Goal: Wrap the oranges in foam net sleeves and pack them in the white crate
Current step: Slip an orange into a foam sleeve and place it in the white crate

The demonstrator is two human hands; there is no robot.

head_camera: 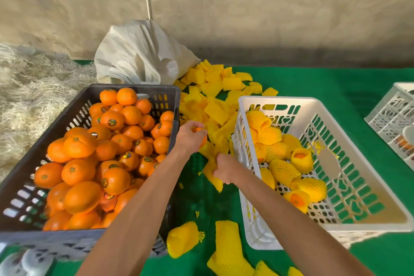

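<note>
A dark grey crate [26,177] on the left is heaped with bare oranges [112,141]. The white crate [349,226] on the right holds several oranges wrapped in yellow foam net sleeves [284,170]. Between the crates my left hand [190,136] grips an orange [202,139], mostly hidden by the fingers. Just below it my right hand [224,168] pinches a yellow foam net sleeve [215,175] that hangs over the green table. A pile of loose yellow sleeves [212,96] lies behind both hands.
A white sack [139,56] stands behind the grey crate, with straw-like packing [33,87] at far left. Another white crate [394,116] sits at the right edge. A few sleeves [228,251] lie near the front on the green cloth [336,83].
</note>
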